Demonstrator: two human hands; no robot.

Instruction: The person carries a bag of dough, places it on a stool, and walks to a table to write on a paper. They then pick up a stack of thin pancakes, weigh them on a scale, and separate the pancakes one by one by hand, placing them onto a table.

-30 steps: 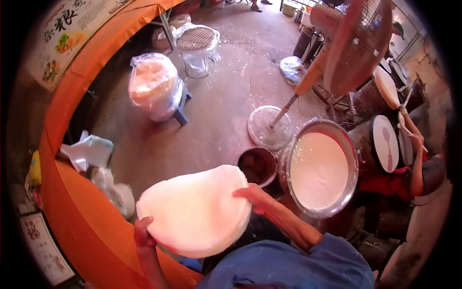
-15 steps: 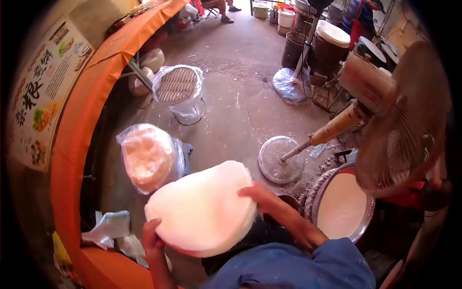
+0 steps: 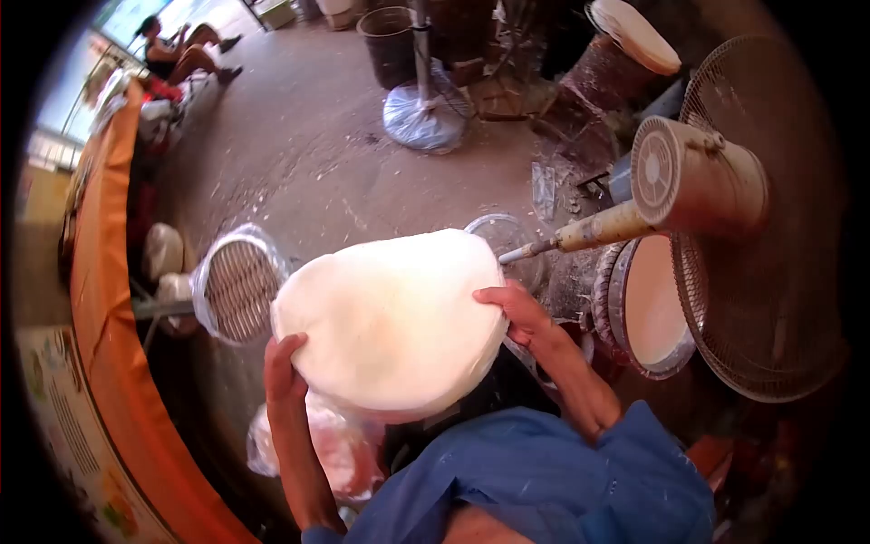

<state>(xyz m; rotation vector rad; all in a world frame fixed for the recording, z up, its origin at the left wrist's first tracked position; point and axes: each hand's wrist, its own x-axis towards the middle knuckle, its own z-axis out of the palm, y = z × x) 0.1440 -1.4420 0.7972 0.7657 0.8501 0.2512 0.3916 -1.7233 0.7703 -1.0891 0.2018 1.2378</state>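
A thick stack of pale, round, flat sheets (image 3: 390,317) is held up in front of my body. My left hand (image 3: 286,367) grips its left edge, thumb on top. On the right edge my right hand (image 3: 518,313) does the same, with its thumb on the upper face and the other fingers mostly hidden beneath. Below the stack, partly behind my left forearm, lies a clear plastic bag with pinkish-white contents (image 3: 340,444). A slatted round stool top wrapped in plastic (image 3: 241,286) stands to the left of the stack.
A large fan (image 3: 698,177) is at the right, beside a round tub with pale contents (image 3: 654,304). An orange-covered edge (image 3: 127,363) runs down the left. A plastic-wrapped stand base (image 3: 426,118) and a dark bucket (image 3: 390,45) are ahead. A seated person (image 3: 186,54) is far left.
The view has turned to the right. The stack has risen in the picture with both my hands still on it, and the bag now shows lower, partly behind my left forearm.
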